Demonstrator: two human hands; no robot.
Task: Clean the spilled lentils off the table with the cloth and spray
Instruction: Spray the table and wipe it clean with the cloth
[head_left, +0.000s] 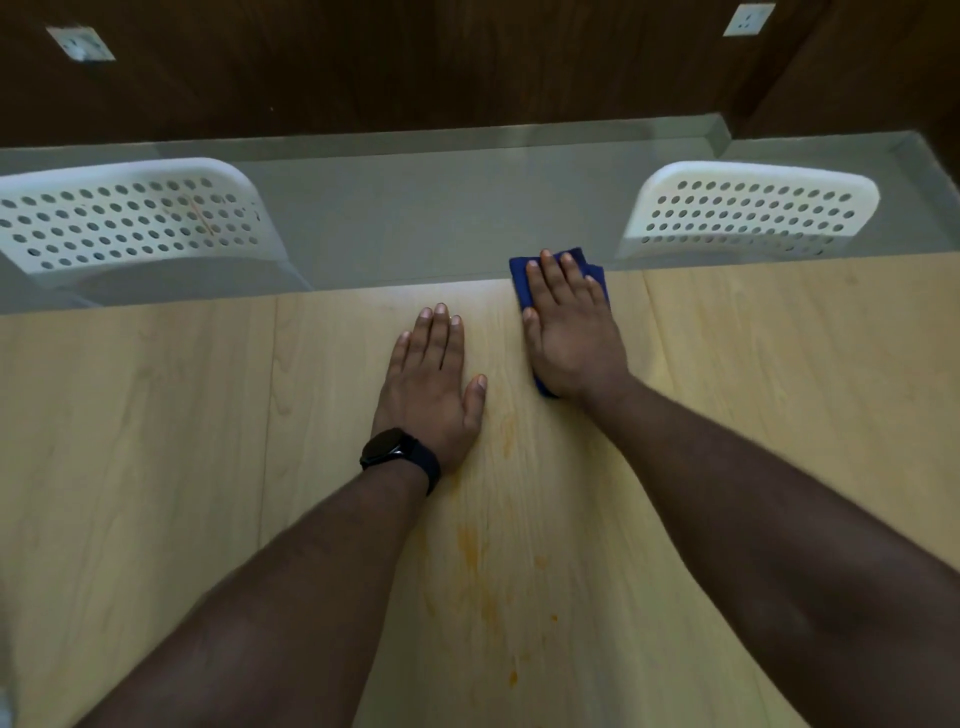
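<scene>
The blue cloth (563, 275) lies flat at the far edge of the light wooden table (779, 395), pinned under the right hand (569, 325) — fingers straight and spread, palm pressing down. Orange smears (472, 558) streak the wood nearer the person, between the forearms. The left hand (434, 384) — a black watch (397, 451) on its wrist — rests flat, fingers extended, just beside the cloth; two white perforated chairs (130, 218) stand beyond the table.

Dim indoor light, scene underexposed. Pale glare patch on tabletop (447, 296) along far edge, between hands. Wood wall (415, 67) behind almost black. Forearms dark, detail lost. Overall soft focus, slight blur, compression smear. Wide-angle bend: far tabletop edge curves, chairs (130, 218) splay outward at sides.
</scene>
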